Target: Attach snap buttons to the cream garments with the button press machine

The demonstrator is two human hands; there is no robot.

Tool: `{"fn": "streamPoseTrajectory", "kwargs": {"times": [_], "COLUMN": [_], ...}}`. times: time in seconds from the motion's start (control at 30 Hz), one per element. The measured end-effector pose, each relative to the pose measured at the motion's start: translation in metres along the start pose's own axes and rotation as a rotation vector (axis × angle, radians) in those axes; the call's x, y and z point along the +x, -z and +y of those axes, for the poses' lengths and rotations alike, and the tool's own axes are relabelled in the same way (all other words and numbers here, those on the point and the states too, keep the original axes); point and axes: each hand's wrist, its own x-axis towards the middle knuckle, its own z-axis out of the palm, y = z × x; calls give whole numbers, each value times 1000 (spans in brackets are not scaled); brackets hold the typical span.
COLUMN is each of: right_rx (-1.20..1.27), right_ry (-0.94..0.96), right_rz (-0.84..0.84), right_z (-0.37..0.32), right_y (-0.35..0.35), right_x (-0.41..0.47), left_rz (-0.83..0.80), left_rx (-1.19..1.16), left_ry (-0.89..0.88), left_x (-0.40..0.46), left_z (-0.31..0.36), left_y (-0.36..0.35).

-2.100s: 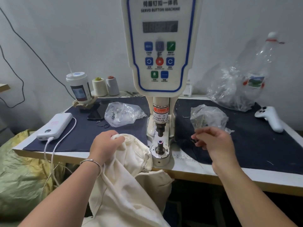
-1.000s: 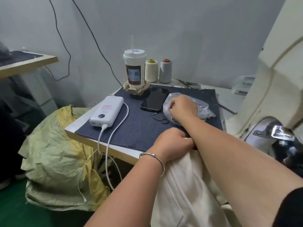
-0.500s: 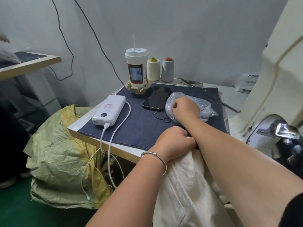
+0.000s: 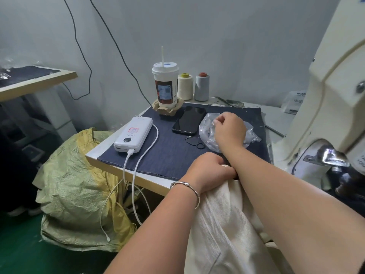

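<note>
My left hand grips a bunched fold of the cream garment at the table's front edge; the rest of it hangs down toward my lap. My right arm crosses over that hand, and my right hand sits on the clear plastic bag of snap parts. Its fingers are curled, with thumb and fingertips pinched together on a small piece from the bag that I cannot make out. The cream button press machine fills the right edge, its metal head low beside my right forearm.
A dark blue mat covers the table. On it lie a white power bank with its cable, a black phone, a key tag with a ring, a drink cup and two thread spools. A green-yellow sack sits below left.
My right hand went from near the press across to the bag on the left and has now lifted slightly with its fingertips pinched. My view turned left. My left hand kept its grip.
</note>
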Motion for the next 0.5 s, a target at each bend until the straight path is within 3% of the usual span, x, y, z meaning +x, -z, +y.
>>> {"fn": "streamPoseTrajectory", "kwargs": {"times": [0.17, 0.43, 0.5], "right_rx": [200, 398, 382], "right_ry": [-36, 117, 127], "right_rz": [80, -61, -85], "right_z": [-15, 8, 32], "right_y": [40, 137, 162], "right_x": [-28, -150, -181], "left_rz": [29, 130, 170], "left_rx": [6, 195, 145], "left_ry": [5, 57, 101], "left_x": [-3, -20, -21], "left_z": [2, 18, 18], "left_y": [-2, -10, -11]}}
